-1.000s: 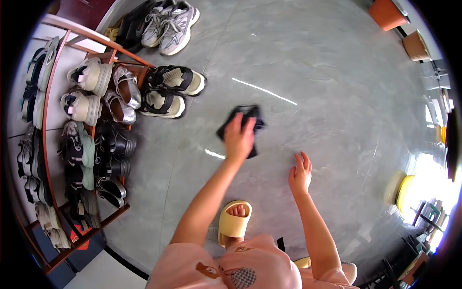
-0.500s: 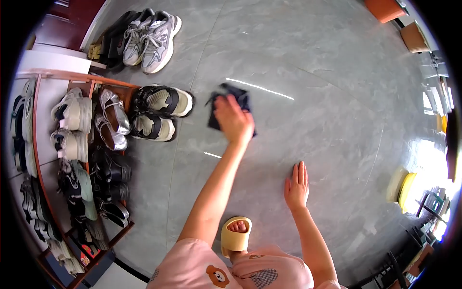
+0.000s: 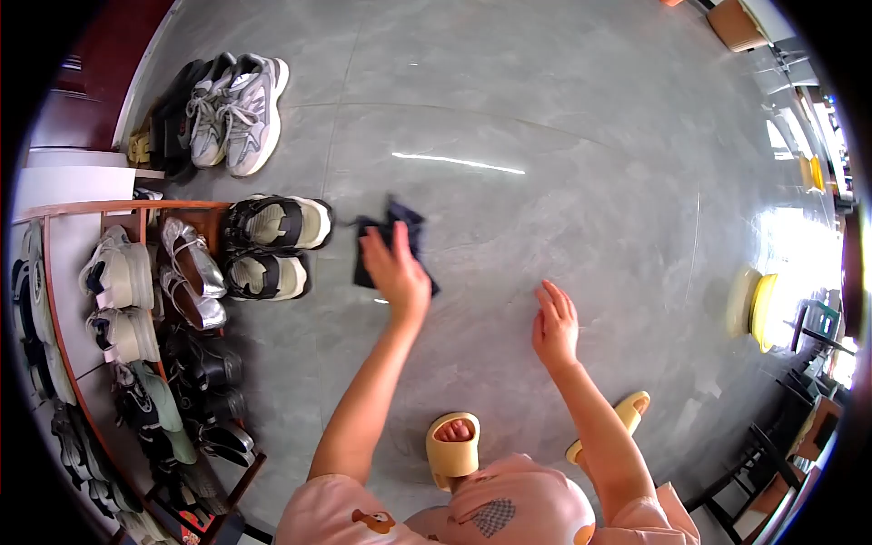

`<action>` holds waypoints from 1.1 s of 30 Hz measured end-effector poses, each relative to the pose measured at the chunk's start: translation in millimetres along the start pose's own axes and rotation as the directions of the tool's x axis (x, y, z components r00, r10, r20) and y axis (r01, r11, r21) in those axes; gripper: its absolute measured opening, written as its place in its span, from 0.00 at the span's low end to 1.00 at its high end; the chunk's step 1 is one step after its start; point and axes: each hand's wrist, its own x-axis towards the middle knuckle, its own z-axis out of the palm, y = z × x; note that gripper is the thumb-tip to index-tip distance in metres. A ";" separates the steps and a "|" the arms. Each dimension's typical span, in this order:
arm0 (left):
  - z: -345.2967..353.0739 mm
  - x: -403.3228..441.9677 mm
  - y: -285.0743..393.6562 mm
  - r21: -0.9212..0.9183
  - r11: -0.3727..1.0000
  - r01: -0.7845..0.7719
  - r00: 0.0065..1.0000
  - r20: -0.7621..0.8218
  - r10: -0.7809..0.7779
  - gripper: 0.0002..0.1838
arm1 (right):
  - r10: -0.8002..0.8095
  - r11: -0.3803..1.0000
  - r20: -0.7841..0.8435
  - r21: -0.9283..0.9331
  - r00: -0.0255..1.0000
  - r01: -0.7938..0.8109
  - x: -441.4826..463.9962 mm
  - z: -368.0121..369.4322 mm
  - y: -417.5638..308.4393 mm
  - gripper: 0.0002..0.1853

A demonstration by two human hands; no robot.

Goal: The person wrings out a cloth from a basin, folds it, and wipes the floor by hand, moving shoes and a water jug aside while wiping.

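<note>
My left hand lies over a dark, crumpled cloth on the grey floor, its fingers stretched out and spread apart. Part of the cloth is hidden beneath the palm and fingers. To the right, my right hand is just at or above the bare floor with nothing in it, fingers extended and slightly bent; I cannot tell whether it touches the floor. Black-and-white sandals stand to the left of the cloth.
A shoe rack full of shoes runs along the left side. Grey sneakers stand beyond it. Yellow slippers are on my feet. At right are a yellow round object, dark chair legs and a brown box.
The view has shifted, bringing my other slipper into sight. My right hand has moved forward over the floor, its fingers now bent slightly. My left hand stays at the cloth, fingers wider apart.
</note>
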 end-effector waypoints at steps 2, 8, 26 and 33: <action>9.1 11.1 -6.3 0.051 0.994 0.094 0.994 -0.063 -0.091 0.27 | -0.027 0.998 -0.016 0.065 1.000 0.028 5.9 4.0 -11.1 0.22; 38.9 -0.5 130.9 -0.157 0.982 -0.106 0.864 0.475 0.169 0.31 | -0.016 0.977 -0.090 0.212 0.996 0.034 22.6 4.4 -40.2 0.22; -125.5 67.6 -107.8 -0.011 0.926 0.376 0.918 0.136 -0.371 0.23 | -0.299 0.888 0.372 -0.229 0.879 0.399 33.6 77.3 -75.8 0.30; -133.9 -52.1 -57.5 0.070 0.944 0.323 0.942 0.073 -0.327 0.15 | -0.418 0.843 0.423 -0.149 0.804 0.517 15.3 77.5 -91.1 0.30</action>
